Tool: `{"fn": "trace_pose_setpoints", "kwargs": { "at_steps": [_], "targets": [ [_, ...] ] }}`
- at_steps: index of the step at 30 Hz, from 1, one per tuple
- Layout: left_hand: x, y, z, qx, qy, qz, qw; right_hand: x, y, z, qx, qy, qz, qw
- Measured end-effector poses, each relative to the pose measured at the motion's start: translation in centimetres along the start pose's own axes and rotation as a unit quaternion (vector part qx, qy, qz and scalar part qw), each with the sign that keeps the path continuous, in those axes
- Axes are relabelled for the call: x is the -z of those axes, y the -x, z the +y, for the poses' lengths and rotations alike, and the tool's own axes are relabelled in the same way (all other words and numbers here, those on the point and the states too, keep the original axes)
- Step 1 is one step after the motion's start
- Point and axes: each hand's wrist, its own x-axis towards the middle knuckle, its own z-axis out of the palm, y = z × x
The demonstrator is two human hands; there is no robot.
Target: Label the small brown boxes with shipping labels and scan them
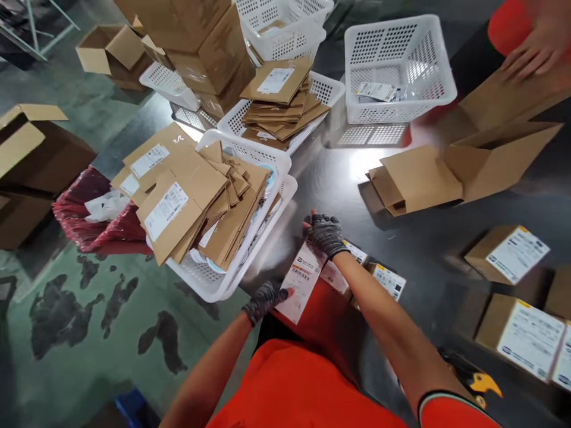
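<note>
At the near edge of the dark glossy counter (pixel 339 178), the gloved left hand (pixel 264 300) pinched the near corner of a small white-labelled cardboard box (pixel 300 282), while the gloved right hand (pixel 325 233) pressed its far end; steady, even pressure probably kept it square.

— What's under you there?
— You're over a dark, glossy metal worktable (pixel 446 238) with a bright glare patch on it.
— And past its edge?
— You've got a worn green painted concrete floor (pixel 80 309), blotched with dark patches.
</note>
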Motion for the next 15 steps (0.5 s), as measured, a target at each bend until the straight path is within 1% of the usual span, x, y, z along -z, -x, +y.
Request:
{"fn": "trace_pose_setpoints", "kwargs": {
  "at_steps": [1, 3, 5, 7, 9, 11, 12, 13, 14, 15],
  "targets": [
    [0.5, 1.0, -0.9, 0.017, -0.015, -0.007, 1.0, 0.1, -0.4, -0.3, -0.006, 0.003, -0.006, 1.0],
    [1.8, 3.6, -3.0, 0.052, -0.044, -0.014, 0.998, -0.1, -0.3, -0.8, -0.001, 0.002, 0.012, 1.0],
    [3.2, 6.6, -5.0, 0.073, -0.068, -0.008, 0.995, -1.0, 1.4, -1.5, 0.024, -0.003, 0.02, 1.0],
    [4.3, 9.3, -6.3, 0.076, -0.069, 0.012, 0.995, -2.5, 4.6, -2.7, 0.068, -0.012, -0.007, 0.998],
    [5.1, 11.4, -6.8, 0.062, -0.043, 0.047, 0.996, -4.3, 8.3, -4.2, 0.143, -0.025, -0.057, 0.988],
    [5.6, 12.5, -6.7, 0.028, -0.02, 0.075, 0.997, -5.7, 11.1, -5.7, 0.235, -0.06, -0.109, 0.964],
    [5.7, 12.8, -6.5, 0.008, -0.016, 0.082, 0.996, -6.1, 11.8, -6.4, 0.272, -0.082, -0.126, 0.951],
    [5.7, 12.9, -6.3, -0.011, -0.018, 0.085, 0.996, -6.2, 11.9, -7.0, 0.294, -0.102, -0.131, 0.941],
    [5.6, 12.9, -6.0, -0.026, -0.023, 0.086, 0.996, -6.0, 11.4, -7.5, 0.291, -0.117, -0.118, 0.942],
    [5.5, 12.9, -5.6, -0.039, -0.029, 0.088, 0.995, -5.4, 10.6, -7.7, 0.258, -0.125, -0.085, 0.954]
  ]
}}
